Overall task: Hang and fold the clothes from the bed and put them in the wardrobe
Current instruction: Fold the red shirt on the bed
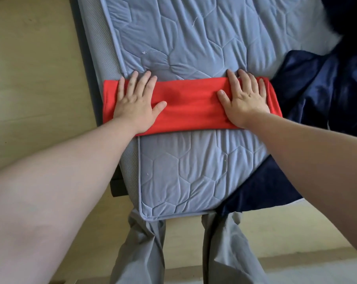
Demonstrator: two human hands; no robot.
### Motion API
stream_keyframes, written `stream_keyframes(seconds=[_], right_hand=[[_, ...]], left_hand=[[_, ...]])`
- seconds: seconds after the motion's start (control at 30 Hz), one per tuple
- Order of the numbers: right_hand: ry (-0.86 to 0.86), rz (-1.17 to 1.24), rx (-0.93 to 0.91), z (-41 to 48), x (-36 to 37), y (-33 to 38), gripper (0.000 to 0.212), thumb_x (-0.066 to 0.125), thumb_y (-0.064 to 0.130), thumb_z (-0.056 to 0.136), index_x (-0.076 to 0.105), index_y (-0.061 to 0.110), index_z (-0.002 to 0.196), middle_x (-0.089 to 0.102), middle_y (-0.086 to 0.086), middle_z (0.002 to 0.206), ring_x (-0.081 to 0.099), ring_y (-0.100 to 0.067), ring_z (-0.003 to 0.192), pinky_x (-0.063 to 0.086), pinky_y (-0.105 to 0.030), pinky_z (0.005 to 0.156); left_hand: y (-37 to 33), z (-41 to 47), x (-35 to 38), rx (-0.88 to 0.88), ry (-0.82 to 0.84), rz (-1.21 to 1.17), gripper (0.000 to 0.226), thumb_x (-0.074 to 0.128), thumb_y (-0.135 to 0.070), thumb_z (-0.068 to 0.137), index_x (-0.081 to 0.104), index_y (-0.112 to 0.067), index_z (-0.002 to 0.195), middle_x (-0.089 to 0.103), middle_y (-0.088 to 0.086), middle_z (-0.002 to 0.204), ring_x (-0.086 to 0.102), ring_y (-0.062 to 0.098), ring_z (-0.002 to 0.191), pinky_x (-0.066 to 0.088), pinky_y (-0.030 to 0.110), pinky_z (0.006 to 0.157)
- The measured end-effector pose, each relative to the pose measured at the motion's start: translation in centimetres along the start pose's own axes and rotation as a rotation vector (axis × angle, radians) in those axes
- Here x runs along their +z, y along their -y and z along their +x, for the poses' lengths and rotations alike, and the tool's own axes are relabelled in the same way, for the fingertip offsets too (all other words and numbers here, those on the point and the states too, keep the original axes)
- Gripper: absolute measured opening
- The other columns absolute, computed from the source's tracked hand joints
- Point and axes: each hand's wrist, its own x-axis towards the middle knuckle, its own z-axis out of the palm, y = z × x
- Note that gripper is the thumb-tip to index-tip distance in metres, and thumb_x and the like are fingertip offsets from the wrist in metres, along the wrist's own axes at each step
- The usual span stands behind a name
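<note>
A red garment (191, 104), folded into a long flat strip, lies across the blue quilted mattress (194, 37). My left hand (137, 101) presses flat on its left part, fingers straight and spread, fingertips reaching just past the far edge. On the strip's right part my right hand (245, 99) lies flat in the same way. Neither hand grips the cloth.
A dark navy cloth (321, 95) is heaped on the mattress right of the red strip and trails down toward the near right corner (261, 189). A black shape (345, 13) fills the top right. Light wooden floor (34, 78) lies to the left. My grey trouser legs (144, 253) stand at the mattress's near end.
</note>
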Motion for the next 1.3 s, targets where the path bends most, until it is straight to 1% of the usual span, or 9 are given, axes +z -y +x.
stream_keyframes(seconds=[0.2,0.33,0.53,0.77,0.9,1.0,1.07,1.2,1.3], right_hand=[[-0.041,-0.193,-0.083,-0.8,-6.1,-1.7,0.063,0.036,0.054,0.083,0.056,0.021,0.133,0.06,-0.012,0.127,0.051,-0.032,0.123,0.023,-0.056,0.11],[0.216,-0.305,-0.11,0.6,-9.1,-1.1,0.063,0.057,0.06,0.075,0.056,0.02,0.125,0.057,-0.01,0.123,0.048,-0.034,0.122,0.031,-0.054,0.105],[0.571,-0.387,-0.076,1.5,-12.7,0.6,0.06,0.073,0.018,0.073,0.045,0.02,0.126,0.058,0.0,0.095,0.061,-0.026,0.084,0.048,-0.039,0.075],[0.019,-0.321,-0.171,1.2,-19.8,-0.3,0.029,0.074,0.032,0.082,0.061,0.02,0.105,0.063,-0.008,0.105,0.064,-0.036,0.093,0.042,-0.039,0.067],[-0.354,-0.312,-0.28,0.1,-20.4,-1.8,0.02,0.058,0.0,0.085,0.054,0.003,0.104,0.056,-0.02,0.095,0.062,-0.044,0.07,0.036,-0.039,0.054],[-0.369,-0.288,-0.231,-1.1,-17.8,-2.5,0.023,0.052,-0.005,0.086,0.048,0.0,0.107,0.049,-0.025,0.101,0.059,-0.043,0.064,0.034,-0.038,0.048],[-0.218,-0.286,-0.115,-1.6,-14.8,-3.1,0.033,0.054,-0.003,0.087,0.046,0.002,0.119,0.046,-0.026,0.113,0.061,-0.045,0.078,0.04,-0.045,0.052],[0.177,-0.207,0.034,-2.0,-9.8,-3.9,0.045,0.053,0.008,0.087,0.047,0.008,0.132,0.047,-0.023,0.131,0.049,-0.045,0.119,0.044,-0.054,0.096],[0.067,0.131,0.268,-0.7,-9.7,-3.3,0.041,0.049,0.024,0.088,0.048,0.013,0.128,0.059,-0.023,0.127,0.053,-0.044,0.118,0.043,-0.05,0.098]], left_hand=[[-6.1,-1.7,-3.6,0.18,-0.109,-0.113,0.081,0.059,-0.03,0.076,0.038,-0.013,0.152,0.045,0.007,0.152,0.036,0.025,0.145,0.019,0.049,0.122],[-5.8,2.6,-6.3,0.063,0.112,-0.112,0.067,0.067,-0.023,0.073,0.052,-0.023,0.138,0.056,0.007,0.134,0.051,0.03,0.128,0.039,0.042,0.105],[-2.9,4.9,-11.4,0.122,0.531,-0.023,0.031,0.08,-0.017,0.076,0.071,-0.021,0.106,0.07,0.006,0.106,0.064,0.03,0.103,0.052,0.034,0.081],[0.2,2.1,-19.0,0.158,-0.185,0.106,0.044,0.064,0.001,0.071,0.066,-0.022,0.108,0.057,0.009,0.099,0.054,0.038,0.101,0.043,0.048,0.081],[0.7,0.3,-19.1,0.111,-0.504,0.243,0.027,0.056,-0.001,0.078,0.062,-0.017,0.098,0.056,0.01,0.091,0.05,0.035,0.088,0.032,0.045,0.07],[-0.8,-1.2,-15.5,0.104,-0.583,0.312,0.01,0.055,-0.012,0.094,0.062,-0.018,0.095,0.056,0.008,0.086,0.053,0.032,0.082,0.033,0.043,0.068],[-2.3,-2.0,-11.9,0.092,-0.512,0.291,0.009,0.054,-0.016,0.098,0.062,-0.02,0.099,0.057,0.007,0.088,0.055,0.032,0.084,0.038,0.043,0.07],[-5.2,-4.1,-5.7,-0.116,0.0,0.2,0.047,0.069,-0.028,0.077,0.054,-0.022,0.121,0.055,0.007,0.113,0.054,0.03,0.104,0.04,0.043,0.086],[-7.5,-4.5,-4.6,-0.155,-0.083,0.045,0.059,0.06,-0.038,0.072,0.056,-0.017,0.128,0.054,0.009,0.129,0.052,0.031,0.113,0.038,0.046,0.092]])
